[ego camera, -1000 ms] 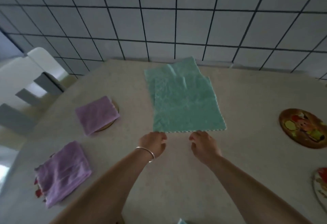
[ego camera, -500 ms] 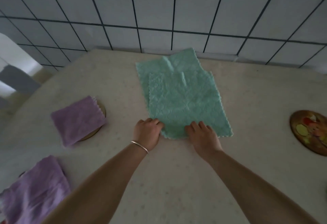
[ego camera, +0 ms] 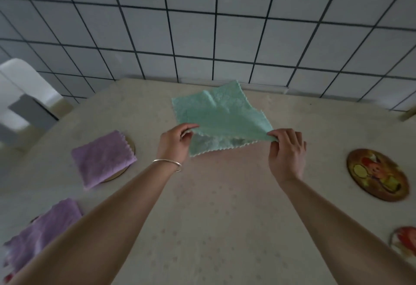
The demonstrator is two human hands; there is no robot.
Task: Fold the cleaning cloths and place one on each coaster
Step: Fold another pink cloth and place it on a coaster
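Observation:
A green cleaning cloth (ego camera: 220, 116) lies at the far middle of the table, its near edge raised off the surface. My left hand (ego camera: 174, 141) pinches the cloth's near left corner and my right hand (ego camera: 287, 149) pinches its near right corner. A second green layer lies flat beneath. On the left, a folded purple cloth (ego camera: 103, 159) rests on a round coaster (ego camera: 131, 149). Another folded purple cloth (ego camera: 42, 231) sits at the near left over a coaster that is mostly hidden. On the right lie a bare picture coaster (ego camera: 377, 174) and a second one (ego camera: 405, 240) at the frame's edge.
The pale table (ego camera: 213, 217) ends at a tiled wall (ego camera: 213, 26) behind the green cloth. A white and grey chair (ego camera: 20, 98) stands past the table's left edge.
Both hands went from resting at the green cloth's near edge to pinching its corners and lifting that edge up and away from me. The view has tilted upward.

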